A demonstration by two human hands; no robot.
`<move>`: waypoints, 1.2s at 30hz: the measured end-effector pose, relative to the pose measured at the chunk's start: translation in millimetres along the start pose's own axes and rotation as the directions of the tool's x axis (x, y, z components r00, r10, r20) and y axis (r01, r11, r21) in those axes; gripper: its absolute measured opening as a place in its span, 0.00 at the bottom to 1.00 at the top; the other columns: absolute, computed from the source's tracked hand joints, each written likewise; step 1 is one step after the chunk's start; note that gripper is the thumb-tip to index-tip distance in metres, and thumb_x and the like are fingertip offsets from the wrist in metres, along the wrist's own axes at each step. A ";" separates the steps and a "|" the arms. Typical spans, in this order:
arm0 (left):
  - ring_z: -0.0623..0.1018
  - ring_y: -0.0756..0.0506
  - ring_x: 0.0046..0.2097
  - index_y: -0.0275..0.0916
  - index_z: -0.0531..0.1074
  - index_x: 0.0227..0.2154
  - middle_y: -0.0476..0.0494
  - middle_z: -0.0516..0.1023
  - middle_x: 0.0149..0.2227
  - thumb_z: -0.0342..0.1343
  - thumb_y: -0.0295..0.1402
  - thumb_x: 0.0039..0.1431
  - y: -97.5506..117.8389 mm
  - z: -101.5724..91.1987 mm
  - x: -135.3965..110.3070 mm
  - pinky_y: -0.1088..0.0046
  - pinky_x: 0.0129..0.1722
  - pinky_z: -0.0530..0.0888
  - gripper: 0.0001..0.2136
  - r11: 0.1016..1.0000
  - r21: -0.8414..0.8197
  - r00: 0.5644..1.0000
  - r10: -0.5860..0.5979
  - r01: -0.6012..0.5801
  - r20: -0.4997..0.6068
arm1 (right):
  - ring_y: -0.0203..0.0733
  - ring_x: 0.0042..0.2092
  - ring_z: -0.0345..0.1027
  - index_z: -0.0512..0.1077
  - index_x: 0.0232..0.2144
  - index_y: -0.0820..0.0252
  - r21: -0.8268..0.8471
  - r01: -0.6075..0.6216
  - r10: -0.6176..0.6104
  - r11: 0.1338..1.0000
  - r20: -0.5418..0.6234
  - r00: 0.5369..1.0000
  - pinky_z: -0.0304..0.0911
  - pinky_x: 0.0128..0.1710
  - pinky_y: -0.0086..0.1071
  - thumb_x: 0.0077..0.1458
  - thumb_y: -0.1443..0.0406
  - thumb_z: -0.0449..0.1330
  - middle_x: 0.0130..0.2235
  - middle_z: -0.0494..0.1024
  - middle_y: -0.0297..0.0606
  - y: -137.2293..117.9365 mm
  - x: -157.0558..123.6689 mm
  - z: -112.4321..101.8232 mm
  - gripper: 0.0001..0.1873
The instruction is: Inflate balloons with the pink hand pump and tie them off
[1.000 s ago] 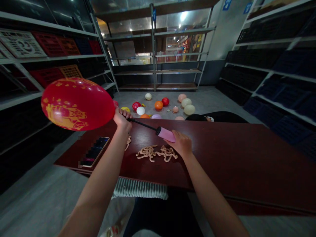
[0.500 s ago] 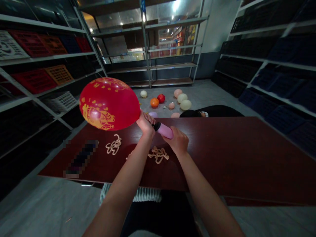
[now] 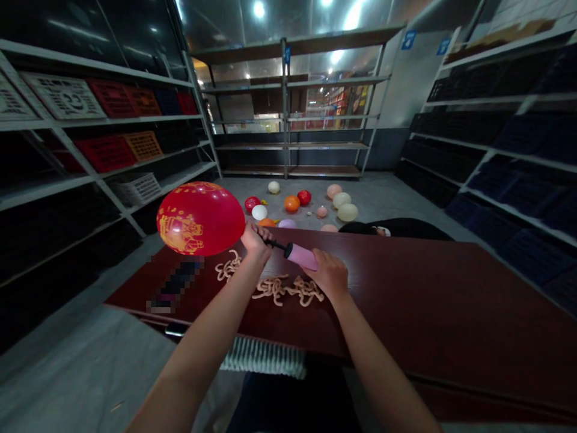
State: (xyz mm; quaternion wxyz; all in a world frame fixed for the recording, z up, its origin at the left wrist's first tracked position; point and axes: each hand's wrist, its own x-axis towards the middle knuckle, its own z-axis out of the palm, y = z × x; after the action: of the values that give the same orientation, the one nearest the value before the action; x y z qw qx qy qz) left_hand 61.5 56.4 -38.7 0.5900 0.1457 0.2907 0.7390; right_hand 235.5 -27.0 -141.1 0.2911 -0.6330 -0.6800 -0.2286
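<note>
A glossy red balloon [image 3: 201, 218] with gold printed figures extends leftward from my left hand [image 3: 256, 237]. That hand's fingers are closed around its neck, at the end of the black rod of a balloon pump. The pump's pink barrel [image 3: 302, 257] is gripped by my right hand [image 3: 330, 273], fingers wrapped round its rear part. A length of black rod shows between the barrel's black cap and my left hand. The balloon's mouth is hidden in my left fingers. Below the hands, small piles of beige, string-like pieces [image 3: 306, 291] lie on the dark red-brown table [image 3: 406, 294].
A blurred-out dark object [image 3: 175, 285] lies at the table's left. Beyond the table, several balloons, including an orange one [image 3: 292, 204], rest on the floor. A dark-clothed person [image 3: 406, 230] is low behind the far edge. Shelves with crates [image 3: 106, 152] line both sides.
My hands have drawn apart, so more black rod shows between the pink barrel and my left hand. The view has tilted up, and the balloon looks somewhat smaller.
</note>
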 end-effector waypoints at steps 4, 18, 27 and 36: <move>0.52 0.54 0.13 0.40 0.48 0.19 0.57 0.50 0.14 0.45 0.27 0.65 31.8 -19.8 7.7 0.76 0.16 0.52 0.19 1.000 -0.006 1.000 0.011 -0.011 -0.029 | 0.44 0.35 0.71 0.74 0.44 0.59 -0.020 0.074 -0.074 0.997 0.025 0.997 0.53 0.36 0.34 0.55 0.53 0.64 0.34 0.80 0.39 -3.7 -1.9 -0.7 0.19; 0.51 0.55 0.14 0.39 0.48 0.19 0.57 0.49 0.14 0.47 0.37 0.70 46.2 3.7 -1.8 0.76 0.16 0.51 0.23 0.987 -0.033 0.979 0.163 -0.160 0.124 | 0.44 0.35 0.71 0.74 0.41 0.60 0.100 -0.031 0.035 0.995 -0.041 0.999 0.54 0.34 0.34 0.52 0.54 0.65 0.34 0.80 0.40 3.9 -1.3 5.3 0.19; 0.52 0.54 0.12 0.40 0.51 0.16 0.56 0.50 0.12 0.51 0.41 0.69 -65.4 15.8 -21.1 0.75 0.14 0.51 0.26 0.995 -0.062 0.972 0.084 -0.072 0.220 | 0.48 0.38 0.69 0.73 0.44 0.61 0.079 -0.144 0.148 0.986 -0.055 0.987 0.55 0.39 0.36 0.52 0.57 0.66 0.37 0.80 0.42 11.7 2.5 4.3 0.20; 0.51 0.54 0.14 0.40 0.48 0.18 0.56 0.48 0.14 0.46 0.39 0.71 -73.1 -6.7 -5.3 0.75 0.16 0.51 0.24 0.994 -0.106 0.992 -0.006 0.019 0.123 | 0.51 0.45 0.66 0.71 0.50 0.59 0.012 -0.105 0.104 0.994 0.064 0.993 0.52 0.46 0.41 0.52 0.64 0.64 0.44 0.79 0.44 7.9 5.6 3.4 0.21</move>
State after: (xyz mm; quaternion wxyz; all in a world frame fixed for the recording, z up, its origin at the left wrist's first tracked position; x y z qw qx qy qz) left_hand 116.7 59.5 -87.2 0.6183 0.1572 0.2149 0.7395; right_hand 242.8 -19.9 -140.1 0.2860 -0.6724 -0.6565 -0.1876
